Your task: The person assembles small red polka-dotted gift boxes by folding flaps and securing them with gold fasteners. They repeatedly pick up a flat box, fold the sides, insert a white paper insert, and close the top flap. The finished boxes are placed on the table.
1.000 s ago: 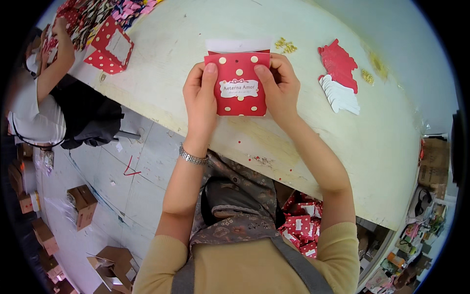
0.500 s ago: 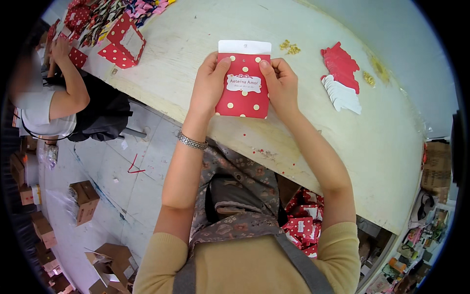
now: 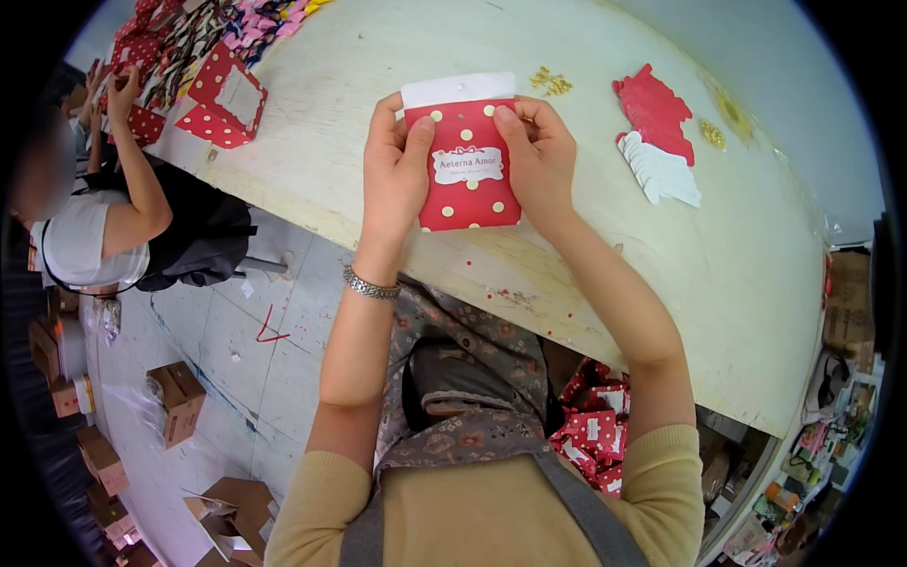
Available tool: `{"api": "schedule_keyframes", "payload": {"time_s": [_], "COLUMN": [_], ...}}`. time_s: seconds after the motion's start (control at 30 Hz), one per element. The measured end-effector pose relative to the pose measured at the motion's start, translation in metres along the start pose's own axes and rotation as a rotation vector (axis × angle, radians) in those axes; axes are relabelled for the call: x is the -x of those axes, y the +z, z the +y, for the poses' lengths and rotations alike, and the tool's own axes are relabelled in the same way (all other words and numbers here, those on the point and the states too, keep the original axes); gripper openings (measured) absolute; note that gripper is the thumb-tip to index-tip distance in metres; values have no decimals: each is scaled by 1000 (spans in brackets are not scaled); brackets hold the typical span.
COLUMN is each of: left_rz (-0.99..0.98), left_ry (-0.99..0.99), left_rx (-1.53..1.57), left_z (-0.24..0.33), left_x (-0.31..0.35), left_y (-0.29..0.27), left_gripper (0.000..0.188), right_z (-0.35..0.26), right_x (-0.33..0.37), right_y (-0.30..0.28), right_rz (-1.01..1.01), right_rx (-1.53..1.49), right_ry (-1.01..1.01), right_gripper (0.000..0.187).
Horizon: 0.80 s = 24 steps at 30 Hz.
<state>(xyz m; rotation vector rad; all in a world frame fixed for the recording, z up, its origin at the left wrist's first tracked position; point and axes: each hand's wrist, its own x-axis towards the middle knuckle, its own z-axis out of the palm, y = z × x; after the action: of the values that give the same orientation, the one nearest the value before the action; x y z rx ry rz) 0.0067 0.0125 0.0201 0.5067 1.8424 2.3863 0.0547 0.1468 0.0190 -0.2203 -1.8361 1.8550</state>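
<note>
Between my two hands is a red paper packet (image 3: 470,203) with pale dots, a white label and a white top flap, held just over the table's near edge. My left hand (image 3: 397,161) grips its left side, thumb on the front and fingers behind. On the opposite side my right hand (image 3: 540,156) pinches the upper edge the same way. Beyond the right hand lies a small heap of gold fasteners (image 3: 551,81). Farther right, red cards (image 3: 657,113) and white-ended pieces (image 3: 657,170) are fanned in a stack.
The pale table (image 3: 718,312) curves around me. A dotted red box (image 3: 225,99) stands at the far left beside piled ribbon bows (image 3: 269,24). A co-worker (image 3: 104,217) sits at left. Finished-looking red packets (image 3: 595,430) fill a space below the table; cartons (image 3: 178,402) stand on the floor.
The packet's white top flap tilts and looks shorter now, and its lower part bulges slightly. Both hands still hold its sides. The co-worker's raised hand has shifted a little.
</note>
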Motion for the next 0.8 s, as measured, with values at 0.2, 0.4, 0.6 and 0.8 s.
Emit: {"api": "schedule_keyframes", "payload": {"time_s": [0.2,0.4,0.6,0.8], "left_rz": [-35,-147,-77,-34], "left_ry": [-58,-150,-77,57], "left_rx": [-37,-47,3,25], "left_z": [3,14,-3,5], "left_x": [-5,-8,-4,4], "left_y": [-5,-16,-21,-12], "left_gripper": [26,25,10,10], "right_z": [1,11,3,11], "right_x": [-5,-4,0,3], "right_y": [2,-7,-4,-7], "right_rz": [-16,-171,-197,-190], "right_rx": [-97,2,-11,-4], "right_ry": [61,-8,-4,-167], "right_gripper": [19,19,17,18]}}
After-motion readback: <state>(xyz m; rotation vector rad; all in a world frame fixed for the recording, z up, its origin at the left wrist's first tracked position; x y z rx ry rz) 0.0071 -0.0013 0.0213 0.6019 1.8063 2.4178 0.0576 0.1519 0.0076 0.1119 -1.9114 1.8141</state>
